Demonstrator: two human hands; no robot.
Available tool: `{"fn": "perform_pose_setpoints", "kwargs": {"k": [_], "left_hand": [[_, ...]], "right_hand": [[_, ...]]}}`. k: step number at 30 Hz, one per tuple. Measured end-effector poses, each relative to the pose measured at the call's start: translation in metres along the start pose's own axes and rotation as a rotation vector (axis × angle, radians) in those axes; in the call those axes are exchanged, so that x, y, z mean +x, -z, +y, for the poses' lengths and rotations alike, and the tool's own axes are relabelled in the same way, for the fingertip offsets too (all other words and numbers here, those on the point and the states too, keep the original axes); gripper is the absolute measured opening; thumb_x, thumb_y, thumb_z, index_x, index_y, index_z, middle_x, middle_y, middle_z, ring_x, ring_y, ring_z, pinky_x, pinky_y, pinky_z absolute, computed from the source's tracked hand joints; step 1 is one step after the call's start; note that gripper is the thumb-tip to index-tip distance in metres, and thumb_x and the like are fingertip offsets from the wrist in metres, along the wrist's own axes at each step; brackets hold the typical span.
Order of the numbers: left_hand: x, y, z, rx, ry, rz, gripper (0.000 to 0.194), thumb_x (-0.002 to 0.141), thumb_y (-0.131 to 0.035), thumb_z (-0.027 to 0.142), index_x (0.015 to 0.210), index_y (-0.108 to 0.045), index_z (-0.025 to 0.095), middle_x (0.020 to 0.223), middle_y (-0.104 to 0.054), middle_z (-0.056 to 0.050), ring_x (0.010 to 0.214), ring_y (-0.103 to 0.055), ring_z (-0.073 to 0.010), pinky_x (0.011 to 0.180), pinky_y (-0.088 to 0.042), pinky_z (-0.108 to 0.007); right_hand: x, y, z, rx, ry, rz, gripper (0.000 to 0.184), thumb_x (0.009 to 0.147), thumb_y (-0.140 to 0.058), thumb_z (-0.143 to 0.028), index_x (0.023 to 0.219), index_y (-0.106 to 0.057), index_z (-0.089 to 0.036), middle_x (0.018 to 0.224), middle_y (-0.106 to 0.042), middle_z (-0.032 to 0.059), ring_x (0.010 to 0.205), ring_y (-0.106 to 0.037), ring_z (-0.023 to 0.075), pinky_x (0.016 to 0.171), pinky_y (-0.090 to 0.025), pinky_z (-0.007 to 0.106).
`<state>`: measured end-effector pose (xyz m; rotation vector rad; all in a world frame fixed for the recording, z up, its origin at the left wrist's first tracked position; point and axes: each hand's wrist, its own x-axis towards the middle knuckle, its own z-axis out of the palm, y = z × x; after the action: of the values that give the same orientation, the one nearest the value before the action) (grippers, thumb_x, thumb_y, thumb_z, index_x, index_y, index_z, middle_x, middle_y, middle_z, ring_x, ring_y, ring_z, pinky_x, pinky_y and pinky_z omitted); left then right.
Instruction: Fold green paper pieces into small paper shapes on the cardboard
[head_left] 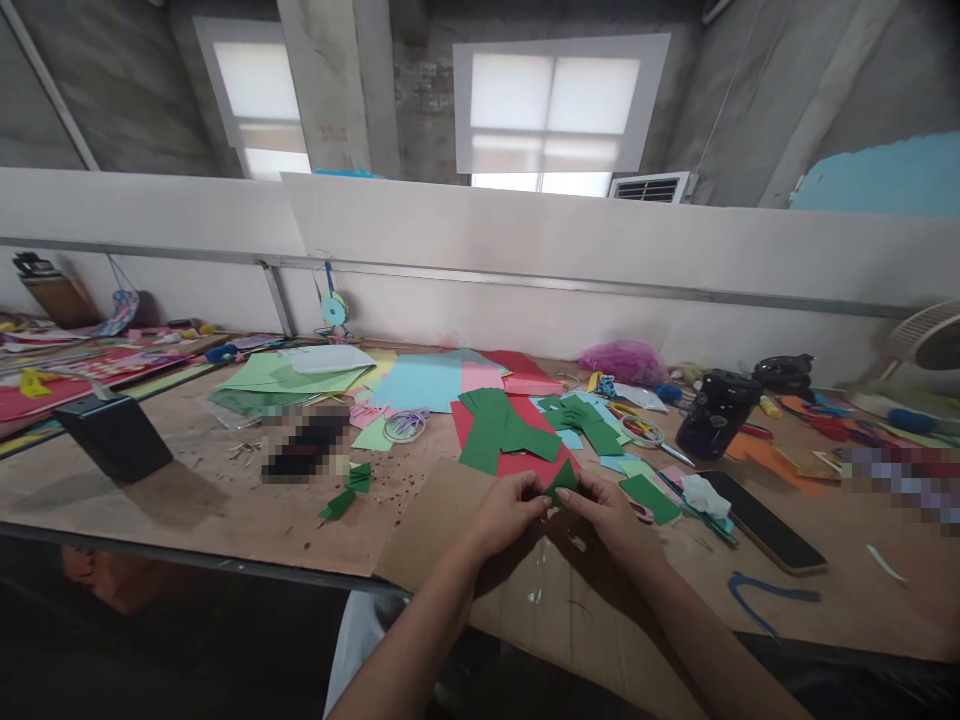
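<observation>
left hand (510, 512) and right hand (606, 508) pinch one green paper (562, 481) in closed grips above the counter (232, 500); from it, one phone (765, 522) lies at three o'clock, one black cup (718, 412) at two; red pillar marks (332, 132) unreadable.

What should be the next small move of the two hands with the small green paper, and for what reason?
Probably a firm press along one edge of the small green paper, to set any crease: the left hand and the right hand both hold it in their fingertips, and its top looks pointed, though a fold is too small to confirm.
</observation>
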<state>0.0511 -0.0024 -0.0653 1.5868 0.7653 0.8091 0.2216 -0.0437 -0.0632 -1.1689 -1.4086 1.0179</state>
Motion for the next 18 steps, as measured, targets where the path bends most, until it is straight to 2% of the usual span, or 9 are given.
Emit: {"fn": "perform_pose_setpoints", "kwargs": {"k": [3,7,14,18], "left_hand": [[-0.001,-0.001,0.003,0.012,0.008,-0.008,0.012,0.075,-0.06,0.028,0.072,-0.055,0.017,0.062,-0.056,0.002,0.058,-0.05,-0.0119,0.056,-0.035,-0.023],[0.001,-0.003,-0.001,0.008,0.0,-0.014,0.018,0.075,-0.062,0.034,0.074,-0.057,0.017,0.066,-0.058,0.001,0.06,-0.051,-0.0128,0.055,-0.034,-0.023],[0.005,-0.006,-0.007,0.018,-0.043,0.084,0.017,0.076,-0.061,0.032,0.072,-0.057,0.016,0.066,-0.058,0.0,0.062,-0.052,-0.0132,0.057,-0.035,-0.023],[0.004,-0.01,-0.005,-0.07,-0.014,0.017,0.022,0.074,-0.065,0.036,0.082,-0.063,0.015,0.07,-0.06,-0.001,0.062,-0.053,-0.0134,0.056,-0.037,-0.023]], "right_hand": [[0.002,0.001,0.004,0.02,0.01,0.011,0.025,0.076,-0.067,-0.044,0.079,-0.066,-0.019,0.078,-0.065,0.0021,0.078,-0.059,0.0207,0.067,-0.047,0.03],[0.002,0.002,0.007,0.067,-0.021,0.004,0.025,0.076,-0.068,-0.044,0.082,-0.067,-0.02,0.076,-0.065,0.002,0.078,-0.06,0.0214,0.07,-0.048,0.032],[0.001,0.002,-0.002,0.035,0.021,0.044,0.024,0.076,-0.068,-0.043,0.085,-0.07,-0.02,0.086,-0.069,0.0037,0.082,-0.061,0.0215,0.075,-0.048,0.034],[0.0,-0.001,-0.006,0.162,0.02,0.03,0.024,0.076,-0.069,-0.037,0.094,-0.07,-0.021,0.089,-0.07,0.0033,0.083,-0.062,0.0208,0.072,-0.048,0.031]]}}
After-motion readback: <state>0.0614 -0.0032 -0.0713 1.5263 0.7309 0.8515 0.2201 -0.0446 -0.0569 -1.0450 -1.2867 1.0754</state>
